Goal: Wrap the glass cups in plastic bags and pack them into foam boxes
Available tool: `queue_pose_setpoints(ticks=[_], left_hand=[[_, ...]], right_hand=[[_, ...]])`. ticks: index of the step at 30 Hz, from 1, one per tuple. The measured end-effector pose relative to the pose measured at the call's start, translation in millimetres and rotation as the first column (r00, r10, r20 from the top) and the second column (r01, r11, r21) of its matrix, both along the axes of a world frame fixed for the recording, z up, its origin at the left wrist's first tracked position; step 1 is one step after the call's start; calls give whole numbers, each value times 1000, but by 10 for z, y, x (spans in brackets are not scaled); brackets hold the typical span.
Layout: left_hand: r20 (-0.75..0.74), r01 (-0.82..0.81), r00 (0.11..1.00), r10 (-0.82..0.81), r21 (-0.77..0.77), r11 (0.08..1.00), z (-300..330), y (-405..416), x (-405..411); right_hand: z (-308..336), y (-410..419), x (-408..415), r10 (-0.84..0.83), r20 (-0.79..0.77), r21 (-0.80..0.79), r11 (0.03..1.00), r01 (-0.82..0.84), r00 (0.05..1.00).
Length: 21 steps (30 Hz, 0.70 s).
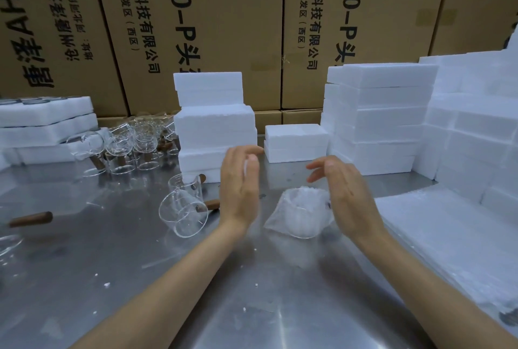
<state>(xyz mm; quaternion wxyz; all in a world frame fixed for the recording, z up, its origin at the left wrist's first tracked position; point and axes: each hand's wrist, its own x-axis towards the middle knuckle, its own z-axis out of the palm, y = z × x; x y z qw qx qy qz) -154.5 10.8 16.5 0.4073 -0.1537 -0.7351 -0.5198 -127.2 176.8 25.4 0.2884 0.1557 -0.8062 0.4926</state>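
A glass cup wrapped in a plastic bag (301,212) is seen on the steel table (140,278), between the two hands and slightly beyond the wrists. The left hand (239,187) is held upright with its fingers straight, gripping nothing. The right hand (343,190) is raised just beside the wrapped cup, its fingers loosely bent, and nothing is held by it. The hands are kept apart, palms turned toward each other. Just left of the left hand, two bare glass cups (185,208) with wooden handles are found. More cups (131,144) are grouped farther left and beyond. Stacks of foam boxes (378,116) are piled beyond both hands and to the right, before cardboard cartons (224,26).
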Motion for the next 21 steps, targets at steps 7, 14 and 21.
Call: queue_pose_setpoints(ticks=[7, 14, 21], left_hand=[[206, -190, 973, 108, 432, 882, 542, -468, -355], [432, -367, 884, 180, 402, 839, 704, -987, -728], [571, -306, 818, 69, 330, 893, 500, -1018, -881]], right_hand=[[177, -116, -368, 108, 220, -207, 976, -62, 969], [531, -528, -1045, 324, 518, -445, 892, -74, 792], [670, -1003, -1316, 319, 542, -408, 908, -88, 777]])
